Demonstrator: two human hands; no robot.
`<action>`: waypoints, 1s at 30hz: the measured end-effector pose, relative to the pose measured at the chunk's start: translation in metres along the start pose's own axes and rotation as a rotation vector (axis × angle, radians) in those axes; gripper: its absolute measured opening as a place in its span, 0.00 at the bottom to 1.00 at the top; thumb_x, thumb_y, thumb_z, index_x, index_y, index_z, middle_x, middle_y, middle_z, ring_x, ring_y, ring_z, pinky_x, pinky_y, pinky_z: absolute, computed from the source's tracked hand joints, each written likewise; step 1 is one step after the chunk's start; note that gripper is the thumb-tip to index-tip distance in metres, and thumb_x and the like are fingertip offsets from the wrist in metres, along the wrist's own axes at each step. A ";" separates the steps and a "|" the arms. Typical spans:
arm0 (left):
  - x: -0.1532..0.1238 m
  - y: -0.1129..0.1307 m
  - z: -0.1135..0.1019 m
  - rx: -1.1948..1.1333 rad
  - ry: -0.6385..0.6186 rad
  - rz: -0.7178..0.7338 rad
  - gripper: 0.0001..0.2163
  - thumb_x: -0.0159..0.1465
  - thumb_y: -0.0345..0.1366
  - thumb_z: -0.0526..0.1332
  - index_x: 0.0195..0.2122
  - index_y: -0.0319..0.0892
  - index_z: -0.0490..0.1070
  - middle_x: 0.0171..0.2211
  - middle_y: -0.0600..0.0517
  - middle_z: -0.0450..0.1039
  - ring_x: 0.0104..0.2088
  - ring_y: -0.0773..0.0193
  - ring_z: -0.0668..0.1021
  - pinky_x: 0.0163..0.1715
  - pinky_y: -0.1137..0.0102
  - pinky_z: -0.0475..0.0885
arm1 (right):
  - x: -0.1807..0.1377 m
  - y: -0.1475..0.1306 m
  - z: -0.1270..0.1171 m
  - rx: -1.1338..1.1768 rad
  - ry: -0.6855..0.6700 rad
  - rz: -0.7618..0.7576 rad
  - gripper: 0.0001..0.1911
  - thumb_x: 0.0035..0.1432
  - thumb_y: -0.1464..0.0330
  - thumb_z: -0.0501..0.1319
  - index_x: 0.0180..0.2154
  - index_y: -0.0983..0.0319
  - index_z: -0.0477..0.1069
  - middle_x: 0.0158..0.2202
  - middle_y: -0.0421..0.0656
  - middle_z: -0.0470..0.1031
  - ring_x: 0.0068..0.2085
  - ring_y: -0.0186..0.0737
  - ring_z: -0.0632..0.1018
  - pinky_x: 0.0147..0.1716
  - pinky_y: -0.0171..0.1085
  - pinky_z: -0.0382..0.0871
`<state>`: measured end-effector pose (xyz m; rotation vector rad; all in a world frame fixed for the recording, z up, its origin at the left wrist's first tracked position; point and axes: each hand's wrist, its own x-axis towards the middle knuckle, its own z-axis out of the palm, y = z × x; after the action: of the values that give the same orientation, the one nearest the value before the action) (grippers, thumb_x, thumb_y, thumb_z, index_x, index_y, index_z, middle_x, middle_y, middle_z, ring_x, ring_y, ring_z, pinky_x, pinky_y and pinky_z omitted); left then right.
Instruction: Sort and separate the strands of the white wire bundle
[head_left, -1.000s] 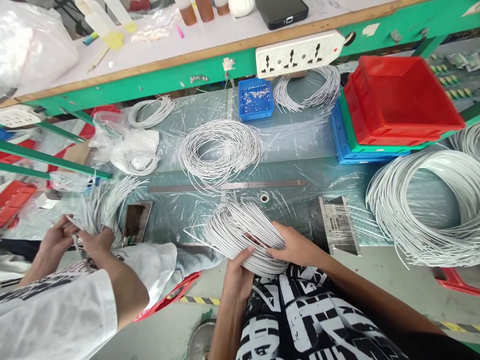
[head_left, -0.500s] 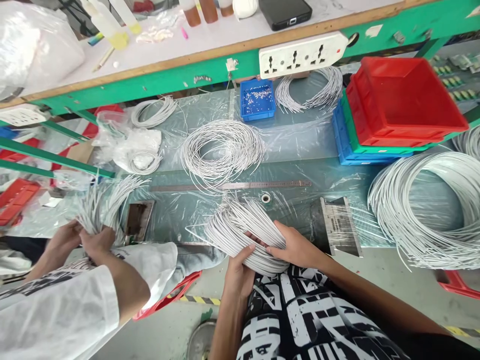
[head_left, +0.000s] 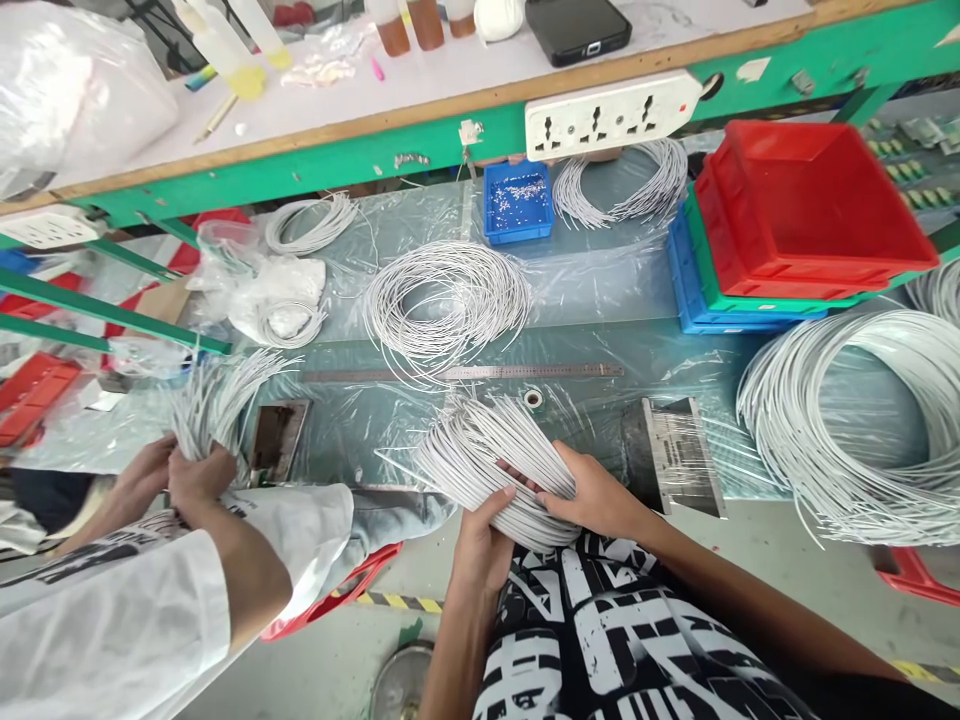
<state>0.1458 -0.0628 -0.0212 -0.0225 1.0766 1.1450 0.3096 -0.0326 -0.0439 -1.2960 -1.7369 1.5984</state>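
A thick bundle of cut white wires (head_left: 480, 450) lies across my lap at the bench's near edge, its loose ends fanning up and left. My left hand (head_left: 480, 545) grips the bundle from below. My right hand (head_left: 592, 492) is closed over its right side, the fingers pressed into the wires. To my left a co-worker in a white sleeve holds a second white wire bundle (head_left: 217, 400) in both hands (head_left: 176, 472).
On the plastic-covered bench lie a steel ruler (head_left: 465, 372), a wire coil (head_left: 446, 300), a large coil (head_left: 855, 420) at right, a metal comb plate (head_left: 679, 450), a small blue tray (head_left: 516, 200) and stacked red, green and blue bins (head_left: 802, 215). A power strip (head_left: 611, 112) hangs on the green rail.
My hands stay on the wire bundle, with the fingers shifting slightly along it. The co-worker's hands have moved a little right and down with their bundle.
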 end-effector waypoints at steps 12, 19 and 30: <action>0.000 0.000 -0.006 0.026 0.016 0.007 0.27 0.49 0.27 0.71 0.52 0.39 0.73 0.37 0.47 0.81 0.46 0.48 0.81 0.54 0.56 0.71 | 0.000 -0.001 0.002 -0.023 -0.002 0.008 0.10 0.56 0.67 0.61 0.37 0.59 0.61 0.30 0.36 0.70 0.30 0.39 0.73 0.27 0.36 0.61; -0.001 -0.003 -0.011 0.023 0.044 0.042 0.29 0.49 0.26 0.71 0.54 0.41 0.72 0.43 0.48 0.80 0.48 0.50 0.80 0.56 0.58 0.70 | 0.001 0.000 0.004 0.016 -0.008 -0.012 0.07 0.58 0.68 0.59 0.39 0.59 0.62 0.29 0.36 0.68 0.28 0.36 0.69 0.26 0.35 0.60; -0.004 0.002 -0.003 0.016 0.060 -0.002 0.30 0.44 0.24 0.70 0.52 0.39 0.73 0.32 0.50 0.81 0.37 0.52 0.82 0.51 0.57 0.74 | 0.003 -0.004 0.003 -0.016 -0.042 -0.014 0.11 0.55 0.69 0.61 0.38 0.59 0.60 0.32 0.38 0.72 0.32 0.40 0.74 0.29 0.35 0.64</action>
<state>0.1419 -0.0662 -0.0195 -0.0460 1.1386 1.1399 0.3042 -0.0308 -0.0413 -1.2638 -1.7835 1.6174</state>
